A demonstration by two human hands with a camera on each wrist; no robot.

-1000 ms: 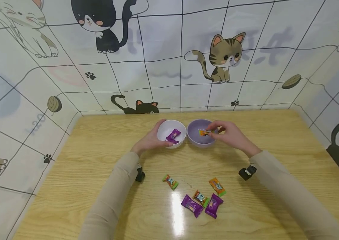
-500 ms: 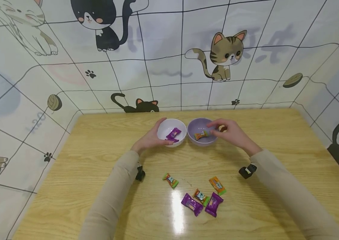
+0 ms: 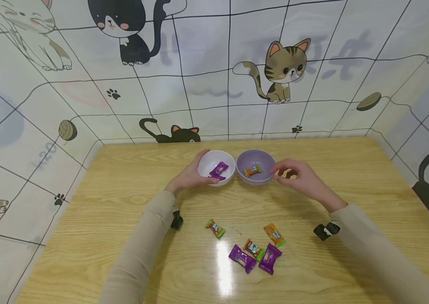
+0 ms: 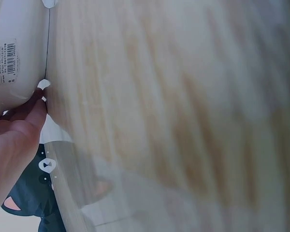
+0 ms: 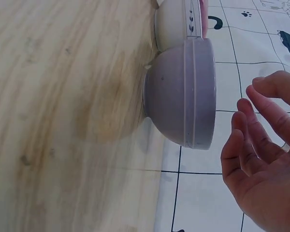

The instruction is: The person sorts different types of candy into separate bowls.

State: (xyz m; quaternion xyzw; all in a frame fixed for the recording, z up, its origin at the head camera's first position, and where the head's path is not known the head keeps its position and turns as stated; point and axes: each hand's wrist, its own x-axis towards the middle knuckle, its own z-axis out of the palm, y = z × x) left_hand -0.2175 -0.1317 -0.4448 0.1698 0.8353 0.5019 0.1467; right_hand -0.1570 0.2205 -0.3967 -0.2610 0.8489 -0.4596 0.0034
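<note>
Where the tabletop (image 3: 81, 223) meets the cat-print backdrop (image 3: 212, 67), two bowls sit side by side, rims touching or nearly so. Five loose candies lie on the near side: one orange-green candy (image 3: 214, 228) left, another orange-green candy (image 3: 274, 234) right, a third orange-green candy (image 3: 254, 250) between a purple candy (image 3: 242, 258) and a second purple candy (image 3: 270, 259). White bowl (image 3: 222, 156): two purple-wrapped pieces (image 3: 219, 169), lower one part-hidden by thumb. Lavender bowl (image 3: 256, 156): one orange-wrapped piece (image 3: 252, 170), flat inside. Left grip (image 3: 191, 175) is curled round the white bowl's left side, thumb at near rim. Right grip (image 3: 299, 177) is spread, fingers loosely bent, just beside the lavender bowl's right rim; can't tell if touching. Orange-wrapped piece is left of those fingertips, below rim level.
</note>
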